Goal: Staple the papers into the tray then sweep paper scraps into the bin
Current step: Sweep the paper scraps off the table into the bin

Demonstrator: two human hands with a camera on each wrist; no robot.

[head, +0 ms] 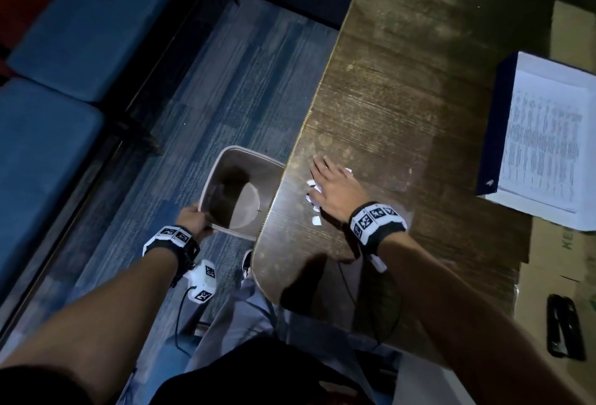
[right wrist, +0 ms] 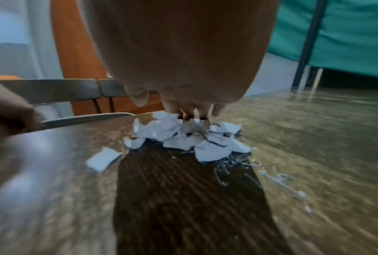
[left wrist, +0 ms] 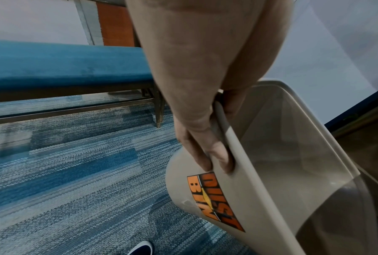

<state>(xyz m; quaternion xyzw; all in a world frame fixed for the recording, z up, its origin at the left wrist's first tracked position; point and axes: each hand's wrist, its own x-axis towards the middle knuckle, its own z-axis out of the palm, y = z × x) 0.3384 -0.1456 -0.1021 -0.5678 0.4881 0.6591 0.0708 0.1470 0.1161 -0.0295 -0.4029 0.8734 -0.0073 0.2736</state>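
A beige bin [head: 238,191] hangs tilted just below the table's left edge, its mouth turned up toward the tabletop. My left hand [head: 193,221] grips its near rim; in the left wrist view the fingers [left wrist: 205,151] curl over the rim of the bin [left wrist: 271,172], which bears an orange label. My right hand [head: 333,188] lies flat, fingers straight, on a pile of white paper scraps [head: 314,200] near the table edge. In the right wrist view the fingertips [right wrist: 190,112] press on the scraps [right wrist: 183,138], with one scrap [right wrist: 103,159] apart. The tray [head: 545,143] holds printed papers at the right.
The brown wooden table [head: 403,82] runs up the right side. A black stapler [head: 566,325] lies on cardboard [head: 548,259] at the lower right. Blue cushioned benches [head: 80,24] and blue carpet [head: 225,82] fill the left. My shoe [head: 246,264] stands under the bin.
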